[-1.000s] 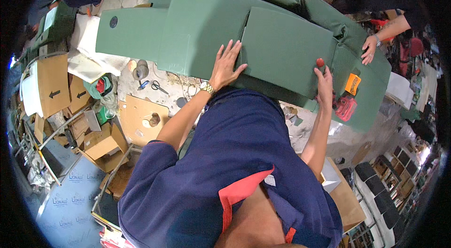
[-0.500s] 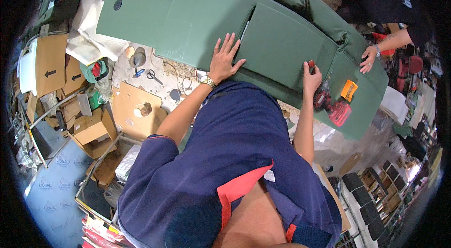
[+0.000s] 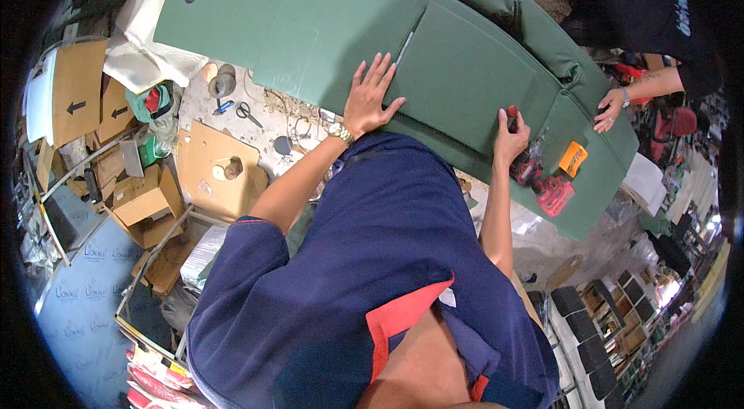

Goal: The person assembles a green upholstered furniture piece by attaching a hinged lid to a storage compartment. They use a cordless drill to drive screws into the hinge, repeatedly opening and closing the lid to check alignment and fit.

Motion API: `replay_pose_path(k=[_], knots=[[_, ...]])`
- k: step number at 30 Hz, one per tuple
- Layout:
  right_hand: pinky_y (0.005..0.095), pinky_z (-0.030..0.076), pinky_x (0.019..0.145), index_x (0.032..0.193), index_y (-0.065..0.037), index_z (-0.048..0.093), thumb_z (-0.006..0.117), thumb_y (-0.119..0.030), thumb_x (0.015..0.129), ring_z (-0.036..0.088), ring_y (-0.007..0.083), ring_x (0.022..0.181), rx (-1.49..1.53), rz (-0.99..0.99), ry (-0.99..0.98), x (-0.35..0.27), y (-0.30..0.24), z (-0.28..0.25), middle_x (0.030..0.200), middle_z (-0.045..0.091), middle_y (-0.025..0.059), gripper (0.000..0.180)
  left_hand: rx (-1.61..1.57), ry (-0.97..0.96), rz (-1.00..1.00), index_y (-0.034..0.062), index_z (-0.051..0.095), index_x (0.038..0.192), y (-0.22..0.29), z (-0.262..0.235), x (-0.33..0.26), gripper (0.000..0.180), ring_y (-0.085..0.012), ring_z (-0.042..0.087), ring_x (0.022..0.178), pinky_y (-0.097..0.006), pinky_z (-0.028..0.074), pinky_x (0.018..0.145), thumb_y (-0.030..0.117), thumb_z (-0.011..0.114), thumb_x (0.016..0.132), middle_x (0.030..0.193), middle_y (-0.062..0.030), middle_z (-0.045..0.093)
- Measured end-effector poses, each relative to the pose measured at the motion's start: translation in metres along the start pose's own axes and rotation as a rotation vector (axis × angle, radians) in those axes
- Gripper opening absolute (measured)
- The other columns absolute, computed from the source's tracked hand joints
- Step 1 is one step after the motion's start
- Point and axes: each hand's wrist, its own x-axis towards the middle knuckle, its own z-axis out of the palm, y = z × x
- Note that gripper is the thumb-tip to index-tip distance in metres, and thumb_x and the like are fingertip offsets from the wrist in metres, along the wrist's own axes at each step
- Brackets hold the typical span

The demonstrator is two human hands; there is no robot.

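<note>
Green upholstered panels of a long curved piece spread out before me. My left hand (image 3: 370, 99) lies flat with fingers spread on the green panel (image 3: 325, 29), beside the edge of a raised rectangular panel (image 3: 465, 76). At that panel's right end, my right hand (image 3: 511, 139) is closed around a small dark object with a red rounded end (image 3: 512, 111); most of it is hidden in the fingers. Near this hand, a red and black cordless power tool (image 3: 552, 190) rests on the green surface beside an orange packet (image 3: 573, 158).
A co-worker's hand (image 3: 609, 110) touches the green piece at the right. Scissors (image 3: 248, 113) and a blue-handled tool (image 3: 223, 108) lie on the floor to the left. Beyond them are a cardboard sheet (image 3: 213, 169) and open boxes (image 3: 147, 200). Another person stands at the far left.
The dark gap along the raised panel's left edge has narrowed, and that panel sits flatter. The right hand has tilted slightly, still gripping the red-ended object. My left hand stays in place.
</note>
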Motion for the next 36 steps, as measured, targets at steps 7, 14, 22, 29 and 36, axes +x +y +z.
replay_pose_path(k=[7, 14, 22, 29, 36], knots=[[0.0357, 0.047, 0.076, 0.11, 0.002, 0.069, 0.08, -0.036, 0.079, 0.058, 0.0232, 0.081, -0.048, -0.053, 0.021, -0.002, -0.006, -0.003, 0.091, 0.061, 0.0109, 0.05, -0.121, 0.164, -0.056, 0.0072, 0.054, 0.134, -0.011, -0.003, 0.038, 0.058, -0.0279, 0.048, 0.127, -0.043, 0.033, 0.105, 0.033, 0.07, 0.084, 0.133, -0.0109, 0.054], [0.0357, 0.045, 0.074, 0.115, 0.002, 0.062, 0.08, -0.027, 0.079, 0.054, 0.0249, 0.081, 0.008, -0.136, -0.019, -0.009, 0.0, -0.003, 0.095, 0.057, 0.0106, 0.05, -0.06, 0.156, 0.097, 0.0077, 0.055, 0.132, -0.034, 0.006, 0.141, 0.054, -0.0268, 0.046, 0.131, -0.044, 0.031, 0.109, 0.034, 0.069, 0.086, 0.136, -0.01, 0.055], [0.0343, 0.038, 0.066, 0.122, 0.0, 0.059, 0.083, -0.03, 0.071, 0.044, 0.022, 0.071, 0.097, -0.053, -0.102, -0.012, -0.004, -0.009, 0.079, 0.048, 0.0063, 0.064, 0.099, -0.086, 0.144, 0.0085, 0.051, 0.135, -0.027, -0.004, 0.179, 0.052, -0.026, 0.034, 0.143, -0.046, 0.02, 0.117, 0.037, 0.061, 0.092, 0.15, -0.0101, 0.042], [0.0325, 0.036, 0.062, 0.12, -0.004, 0.061, 0.09, -0.036, 0.063, 0.041, 0.0173, 0.066, 0.069, 0.227, -0.172, -0.01, -0.016, -0.013, 0.07, 0.045, 0.0009, 0.072, 0.062, -0.141, 0.156, 0.0049, 0.053, 0.13, -0.031, -0.006, 0.186, 0.053, -0.031, 0.031, 0.145, -0.048, 0.016, 0.117, 0.04, 0.056, 0.089, 0.153, -0.0146, 0.039], [0.0315, 0.034, 0.061, 0.116, -0.004, 0.064, 0.091, -0.034, 0.061, 0.039, 0.016, 0.064, 0.106, 0.269, -0.163, -0.013, -0.015, -0.013, 0.067, 0.044, -0.0001, 0.069, 0.052, -0.022, 0.149, 0.0049, 0.058, 0.13, -0.039, 0.001, 0.179, 0.057, -0.0338, 0.039, 0.14, -0.052, 0.016, 0.116, 0.043, 0.062, 0.087, 0.144, -0.0138, 0.051]])
